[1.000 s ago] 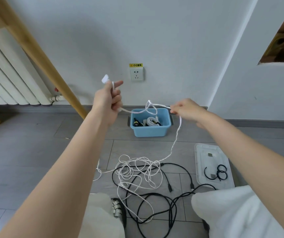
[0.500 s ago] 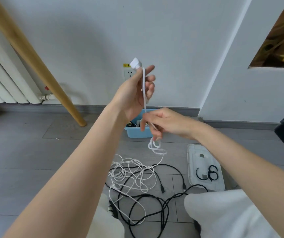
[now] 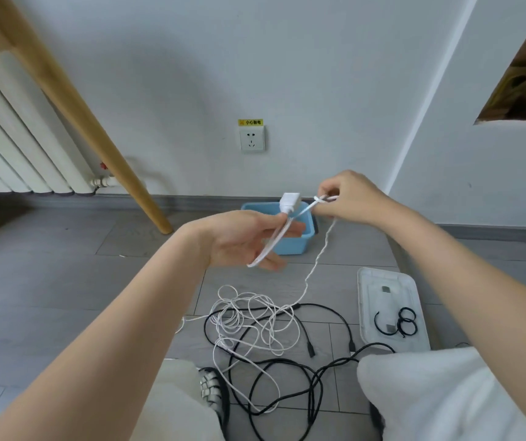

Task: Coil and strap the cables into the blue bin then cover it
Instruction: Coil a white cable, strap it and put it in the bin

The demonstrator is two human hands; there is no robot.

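The left hand [image 3: 249,237], fingers extended, carries a loop of the white cable [image 3: 314,268] with its plug uppermost; the right hand [image 3: 347,198] pinches the same cable just beside it. The remaining cable lies tangled on the floor [image 3: 48,281] near the blue bin [image 3: 290,243] and clear lid [image 3: 385,281]

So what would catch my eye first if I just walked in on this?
Probably the two hands mid-air: the left hand has a white cable looped over its fingers, and the right hand pinches the same cable. Below them lies a tangle of white and black cables on the grey floor, with the blue bin behind.
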